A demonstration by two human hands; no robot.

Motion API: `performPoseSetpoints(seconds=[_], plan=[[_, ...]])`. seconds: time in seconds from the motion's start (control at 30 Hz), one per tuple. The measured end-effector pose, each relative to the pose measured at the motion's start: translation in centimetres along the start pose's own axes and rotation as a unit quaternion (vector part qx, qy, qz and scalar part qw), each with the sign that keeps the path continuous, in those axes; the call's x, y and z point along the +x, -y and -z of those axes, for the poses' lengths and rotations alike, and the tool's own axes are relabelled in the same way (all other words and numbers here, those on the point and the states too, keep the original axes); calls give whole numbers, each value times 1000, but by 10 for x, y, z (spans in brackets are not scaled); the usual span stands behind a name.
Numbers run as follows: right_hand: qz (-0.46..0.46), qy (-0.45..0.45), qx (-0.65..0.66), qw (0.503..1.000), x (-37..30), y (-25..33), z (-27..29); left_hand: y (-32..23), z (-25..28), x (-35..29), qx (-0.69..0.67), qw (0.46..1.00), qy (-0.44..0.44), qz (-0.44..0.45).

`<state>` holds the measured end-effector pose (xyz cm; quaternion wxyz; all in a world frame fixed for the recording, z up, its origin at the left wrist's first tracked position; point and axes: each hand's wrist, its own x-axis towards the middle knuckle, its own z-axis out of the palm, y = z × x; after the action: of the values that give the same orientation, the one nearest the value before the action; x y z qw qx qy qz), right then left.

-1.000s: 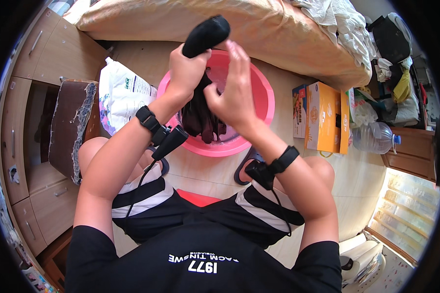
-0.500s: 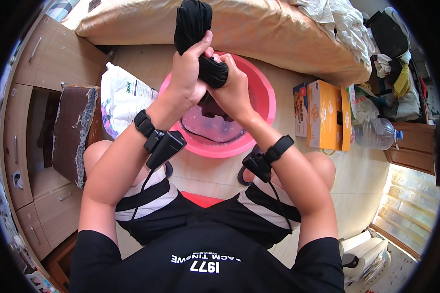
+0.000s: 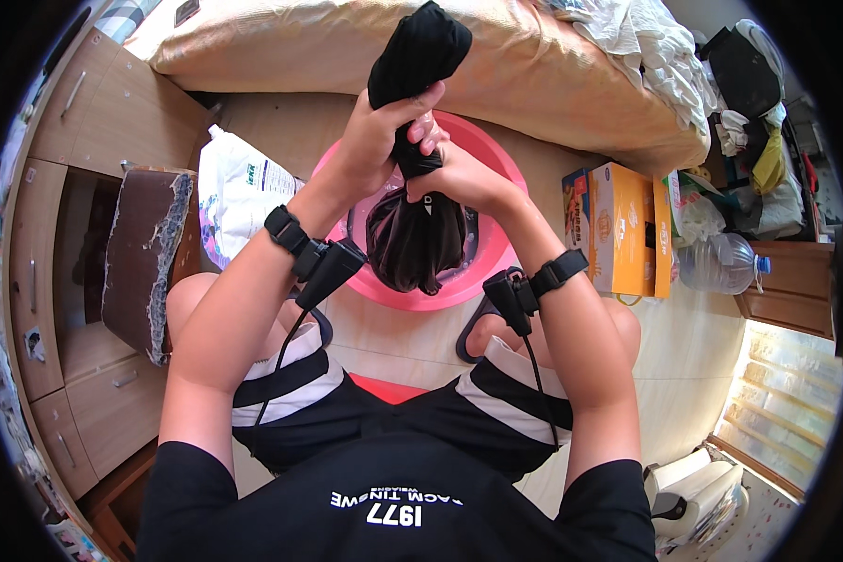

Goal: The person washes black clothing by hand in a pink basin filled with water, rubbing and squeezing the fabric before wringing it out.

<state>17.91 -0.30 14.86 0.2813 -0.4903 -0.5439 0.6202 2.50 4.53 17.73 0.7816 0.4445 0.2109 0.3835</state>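
Both of my hands grip a wet black cloth garment above a pink basin. My left hand is wrapped around its bunched upper part, which sticks out beyond the fist toward the bed. Close below, my right hand clasps the same garment. From there its loose lower part hangs dark and bunched over the basin, hiding most of the water inside. Which kind of garment it is, I cannot tell. Each wrist wears a black strap with a small black device and cable.
A bed with a peach cover runs along the far side. To the left stand a white bag, a torn brown box and wooden cabinets. On the right are an orange carton and a clear plastic bottle.
The garment's upper end has swung to the right. My right hand has turned and shifted lower, and the loose lower part now hangs spread over the basin, nearer to me.
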Motion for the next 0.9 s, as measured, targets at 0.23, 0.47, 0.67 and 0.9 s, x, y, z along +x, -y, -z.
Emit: performPoseSetpoints(seconds=[0.23,0.47,0.67,0.9], plan=[[73,-36,-45,996,-1,-8,-4,2,-13,-5,-29,998,-52,-21],[158,-454,-253,839,-5,-8,-72,0,-13,3,-27,972,-211,-99],[233,-399,-228,857,-17,-17,-124,-5,-9,21,-75,941,-289,-157],[252,-388,-194,865,9,-23,-111,-2,-20,17,-182,928,-299,-130]])
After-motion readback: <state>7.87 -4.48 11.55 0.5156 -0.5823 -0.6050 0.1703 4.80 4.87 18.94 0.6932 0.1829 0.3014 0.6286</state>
